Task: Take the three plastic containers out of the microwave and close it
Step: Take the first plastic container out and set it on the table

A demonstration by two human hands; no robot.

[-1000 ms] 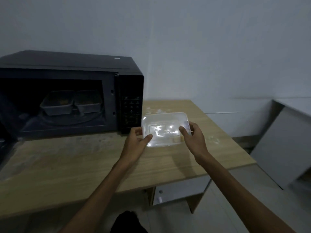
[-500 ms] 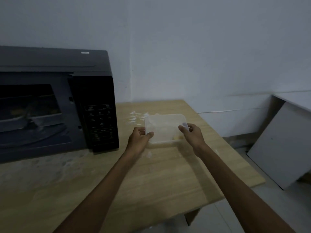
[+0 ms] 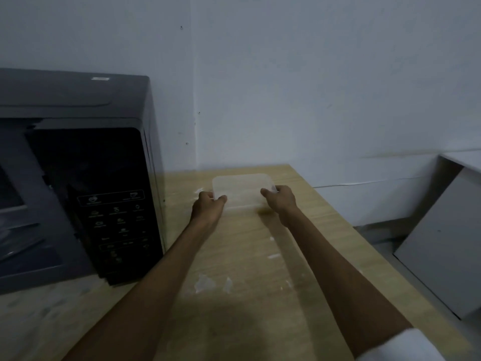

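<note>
White sleeve [image 3: 406,343]: is being seen at the lower right corner, nearest the camera, on the right arm.
Forearms: are being stretched forward over the tabletop, both bare, converging toward the grip.
Wooden table [image 3: 260,295]: is being lit dimly; pale smears are being shown on its light surface, on the near side of the grip.
Left hand [image 3: 208,208]: is being closed on the left short edge of the container, thumb laid on top, fingers hidden behind the rim.
Right hand [image 3: 279,200]: is being closed on the right short edge of the container, thumb on top, fingers wrapped round the far side.
Plastic container [image 3: 242,188]: is being gripped between the two hands; it is translucent and rectangular with rounded corners, and is being held low at the table's far part. Whether its base is touching the wood cannot be told.
Microwave [image 3: 78,178]: is being shown to the left of the grip, dark, standing on the table; its button panel is being turned toward the camera, and the cavity is being cut off by the left edge.
Wall [image 3: 312,87]: is being seen beyond the grip, plain and pale.
Grey board [image 3: 442,243]: is being leaned to the far right of the grip, off the table.
</note>
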